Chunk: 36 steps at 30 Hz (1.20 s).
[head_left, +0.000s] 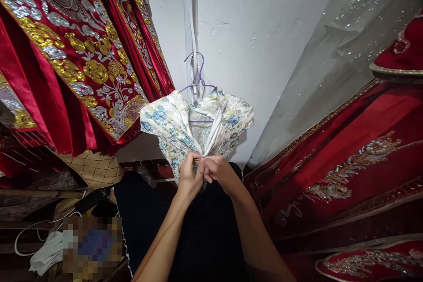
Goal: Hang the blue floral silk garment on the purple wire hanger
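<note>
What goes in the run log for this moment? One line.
left hand: pinching floral garment | right hand: pinching same spot | garment on purple wire hanger | red embroidered robes alongside

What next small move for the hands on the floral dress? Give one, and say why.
Probably ease the pinched fabric apart. Both the left hand and right hand are pressed together on one bunched spot of the floral dress, which hangs crumpled on the purple hanger, so the front cannot fall flat.

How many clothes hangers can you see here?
1: a purple wire hanger on the wall, holding the floral dress both hands grip. Others may hide under the red robes.
</note>
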Each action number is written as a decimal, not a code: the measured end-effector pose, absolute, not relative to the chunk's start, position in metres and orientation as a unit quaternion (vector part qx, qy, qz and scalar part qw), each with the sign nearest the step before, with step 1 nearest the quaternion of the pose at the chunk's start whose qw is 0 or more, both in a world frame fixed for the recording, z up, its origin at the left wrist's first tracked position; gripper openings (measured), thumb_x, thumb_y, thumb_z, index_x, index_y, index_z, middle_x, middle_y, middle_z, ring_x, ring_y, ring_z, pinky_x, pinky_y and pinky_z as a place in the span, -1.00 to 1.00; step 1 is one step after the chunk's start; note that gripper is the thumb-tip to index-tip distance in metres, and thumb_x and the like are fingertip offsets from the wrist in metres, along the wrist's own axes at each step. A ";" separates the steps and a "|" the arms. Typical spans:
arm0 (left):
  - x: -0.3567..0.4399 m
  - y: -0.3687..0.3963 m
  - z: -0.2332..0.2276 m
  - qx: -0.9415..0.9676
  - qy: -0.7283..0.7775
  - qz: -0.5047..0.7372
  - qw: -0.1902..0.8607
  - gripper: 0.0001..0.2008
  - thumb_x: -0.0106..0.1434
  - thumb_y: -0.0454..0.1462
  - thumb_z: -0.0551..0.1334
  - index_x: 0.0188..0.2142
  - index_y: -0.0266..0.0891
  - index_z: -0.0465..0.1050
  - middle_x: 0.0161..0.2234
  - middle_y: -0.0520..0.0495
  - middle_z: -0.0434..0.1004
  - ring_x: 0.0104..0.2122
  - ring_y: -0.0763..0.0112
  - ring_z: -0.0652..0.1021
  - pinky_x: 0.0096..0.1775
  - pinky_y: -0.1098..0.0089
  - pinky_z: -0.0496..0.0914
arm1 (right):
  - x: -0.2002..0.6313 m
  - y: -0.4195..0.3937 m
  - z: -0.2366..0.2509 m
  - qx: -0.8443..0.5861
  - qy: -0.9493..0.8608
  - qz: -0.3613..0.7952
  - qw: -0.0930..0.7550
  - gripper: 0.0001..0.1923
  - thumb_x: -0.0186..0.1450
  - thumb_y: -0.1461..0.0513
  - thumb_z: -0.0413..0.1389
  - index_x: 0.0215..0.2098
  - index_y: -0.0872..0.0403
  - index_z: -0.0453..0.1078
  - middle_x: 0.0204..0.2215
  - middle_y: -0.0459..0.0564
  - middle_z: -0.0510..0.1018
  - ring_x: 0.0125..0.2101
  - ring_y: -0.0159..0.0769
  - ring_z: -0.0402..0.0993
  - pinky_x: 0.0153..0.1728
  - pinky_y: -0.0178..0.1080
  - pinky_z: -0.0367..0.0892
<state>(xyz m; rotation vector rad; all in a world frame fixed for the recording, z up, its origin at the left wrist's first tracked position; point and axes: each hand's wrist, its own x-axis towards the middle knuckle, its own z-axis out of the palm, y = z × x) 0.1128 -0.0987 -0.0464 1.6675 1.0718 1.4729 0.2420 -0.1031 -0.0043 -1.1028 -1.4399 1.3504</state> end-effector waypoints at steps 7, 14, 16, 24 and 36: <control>0.122 -0.095 -0.053 0.640 0.443 0.529 0.339 -0.91 0.40 -0.20 0.12 -0.23 -0.15 0.29 -0.41 0.05 0.34 -0.42 0.40 0.38 -0.33 0.42 0.24 | 0.236 -0.039 0.042 -0.377 -0.457 0.520 0.615 -0.80 0.20 0.18 0.10 -0.55 0.08 0.33 -0.78 -0.22 0.25 -0.74 -0.52 0.06 -0.69 -0.38 -0.13; 0.130 -0.078 -0.066 0.670 0.449 0.479 0.347 -0.90 0.40 -0.21 0.09 -0.23 -0.17 0.28 -0.44 0.04 0.33 -0.45 0.39 0.39 -0.36 0.41 0.22 | 0.244 -0.001 0.108 -0.334 -0.500 0.467 0.649 -0.80 0.30 0.28 0.02 -0.48 0.13 0.35 -0.74 -0.23 0.24 -0.74 -0.59 0.07 -0.70 -0.45 -0.11; 0.129 -0.070 -0.059 0.669 0.439 0.479 0.360 -0.89 0.36 -0.21 0.16 -0.27 -0.19 0.31 -0.42 0.02 0.40 -0.41 0.38 0.44 -0.33 0.40 0.27 | 0.246 -0.004 0.108 -0.338 -0.516 0.465 0.635 -0.78 0.32 0.26 0.01 -0.48 0.13 0.35 -0.74 -0.22 0.26 -0.74 -0.59 0.08 -0.70 -0.46 -0.09; 0.113 -0.025 0.071 0.701 0.290 0.630 0.166 -0.68 0.46 -0.12 0.11 0.13 -0.14 0.28 -0.31 -0.01 0.50 -0.31 0.40 0.53 -0.21 0.39 0.38 | 0.240 -0.027 0.106 -0.295 -0.591 0.418 0.624 -0.73 0.35 0.24 0.01 -0.51 0.09 0.34 -0.72 -0.20 0.29 -0.71 -0.55 0.17 -0.64 -0.44 0.06; 0.077 0.006 0.121 0.595 0.318 0.738 -0.021 -0.83 0.42 -0.22 0.18 -0.29 -0.24 0.44 -0.32 -0.02 0.50 -0.30 0.46 0.48 -0.20 0.45 0.35 | 0.252 -0.007 0.021 -0.439 -0.560 0.404 0.574 -0.74 0.23 0.17 0.05 -0.57 0.08 0.37 -0.79 -0.19 0.31 -0.71 -0.46 0.16 -0.60 -0.34 0.06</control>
